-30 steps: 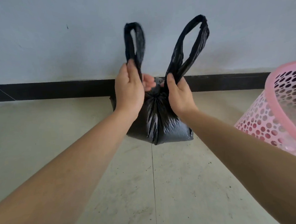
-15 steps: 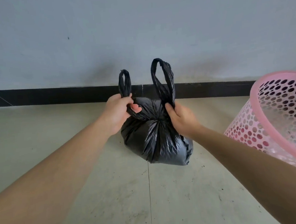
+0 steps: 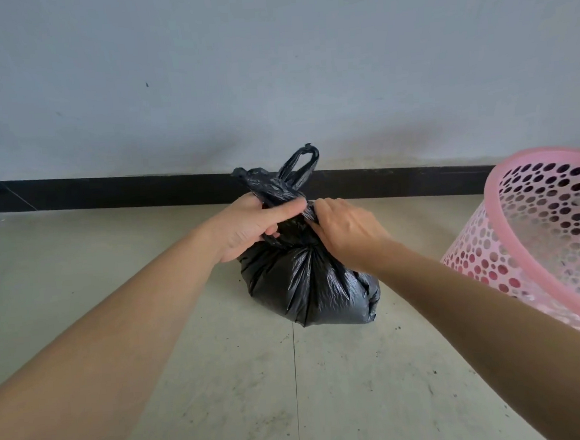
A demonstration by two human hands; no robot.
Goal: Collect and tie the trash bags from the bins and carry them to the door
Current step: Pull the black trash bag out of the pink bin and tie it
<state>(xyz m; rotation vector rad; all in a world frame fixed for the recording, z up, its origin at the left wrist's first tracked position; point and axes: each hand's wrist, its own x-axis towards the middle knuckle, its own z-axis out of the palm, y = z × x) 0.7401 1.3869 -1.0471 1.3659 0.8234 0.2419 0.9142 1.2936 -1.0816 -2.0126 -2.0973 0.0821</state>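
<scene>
Matte grey wall (image 3: pixel 271 66), then a speckled pale tile floor (image 3: pixel 328 389). A pink plastic bin (image 3: pixel 497 212) dotted with round holes sits tilted on the right. Near it on the floor is a crinkly black trash bag (image 3: pixel 307 287), bulging, contents hidden. The left hand (image 3: pixel 248 226) and right hand (image 3: pixel 347 229) are both curled tight round its twisted handles (image 3: pixel 298 167) at the neck.

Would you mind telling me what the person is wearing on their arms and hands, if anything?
Nothing that shows. The left hand and right hand are bare, without gloves, and no ring shows on the visible fingers. The left forearm and right forearm are uncovered to the frame edge: no sleeves, watch or bracelet in view.
</scene>
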